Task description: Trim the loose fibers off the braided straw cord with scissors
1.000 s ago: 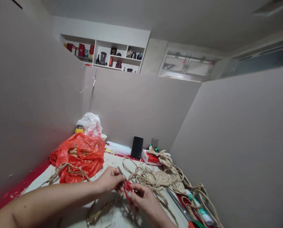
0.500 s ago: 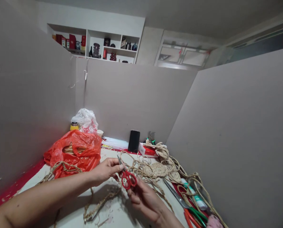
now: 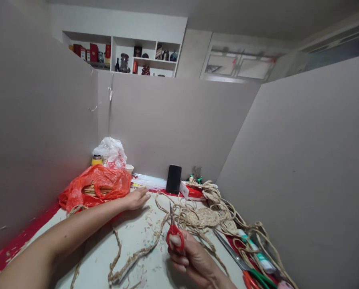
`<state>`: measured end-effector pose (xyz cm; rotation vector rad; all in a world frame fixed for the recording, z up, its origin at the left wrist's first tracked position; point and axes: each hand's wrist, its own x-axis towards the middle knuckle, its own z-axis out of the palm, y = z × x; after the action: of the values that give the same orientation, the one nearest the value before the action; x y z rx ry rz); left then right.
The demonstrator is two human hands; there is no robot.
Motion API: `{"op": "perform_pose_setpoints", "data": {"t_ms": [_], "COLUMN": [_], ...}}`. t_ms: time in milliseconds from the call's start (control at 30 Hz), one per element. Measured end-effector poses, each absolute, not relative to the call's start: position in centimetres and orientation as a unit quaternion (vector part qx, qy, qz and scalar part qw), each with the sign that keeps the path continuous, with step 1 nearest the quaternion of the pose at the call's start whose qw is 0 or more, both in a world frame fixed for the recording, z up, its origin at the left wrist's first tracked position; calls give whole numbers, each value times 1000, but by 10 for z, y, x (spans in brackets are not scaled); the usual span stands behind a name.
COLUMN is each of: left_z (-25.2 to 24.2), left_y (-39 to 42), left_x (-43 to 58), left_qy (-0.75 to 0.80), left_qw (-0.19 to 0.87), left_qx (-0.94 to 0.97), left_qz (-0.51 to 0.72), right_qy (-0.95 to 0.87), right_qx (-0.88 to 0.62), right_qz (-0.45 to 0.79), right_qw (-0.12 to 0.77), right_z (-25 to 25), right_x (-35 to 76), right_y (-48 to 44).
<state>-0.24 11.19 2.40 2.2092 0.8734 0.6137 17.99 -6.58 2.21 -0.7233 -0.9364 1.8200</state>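
Note:
Small scissors with red handles [image 3: 175, 237] are gripped in my right hand [image 3: 191, 255], blades pointing up and away from me. My left hand [image 3: 138, 198] reaches over the far part of the table with its fingers stretched out and nothing in them. It is beside the red plastic bag [image 3: 104, 180], which has tan strands inside. Between my arms a braided straw rope [image 3: 137, 255] runs across the white tabletop [image 3: 155, 265]. Its far end leads toward a pile of braided cord [image 3: 200, 216] just beyond the scissors.
A black phone [image 3: 173, 179] leans near the back panel beside a red and white box [image 3: 193, 192]. Larger scissors [image 3: 236, 255] and a green-white tube [image 3: 259, 255] lie at right. A white plastic bag [image 3: 113, 152] and yellow jar [image 3: 97, 159] stand back left. Grey panels enclose the table.
My left hand has let go near the scissors and moved away, forward and left, fingers now extended. The scissors have turned upright in my right hand. The rope now lies on the table.

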Motion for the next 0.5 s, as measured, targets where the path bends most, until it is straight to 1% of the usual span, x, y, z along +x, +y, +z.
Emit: {"op": "perform_pose_setpoints", "data": {"t_ms": [100,200,333,500], "left_z": [7,-5,-10,-4], "left_y": [135,139,125,81], "left_x": [1,8,10,-4], "left_qy": [350,334,283,217], "left_qw": [266,229,235,288], "left_qx": [876,899,922,928], "left_qz": [200,164,118,98], "right_qy": [-379,-373,-357,-339], "right_qx": [-307,-313,-314,-316], "right_qz": [734,726,719,715], "right_qw": [474,487,506,523], "right_z": [18,16,13,11], "right_x": [182,185,187,188], "right_y": [-63,-60,-56,-55]}}
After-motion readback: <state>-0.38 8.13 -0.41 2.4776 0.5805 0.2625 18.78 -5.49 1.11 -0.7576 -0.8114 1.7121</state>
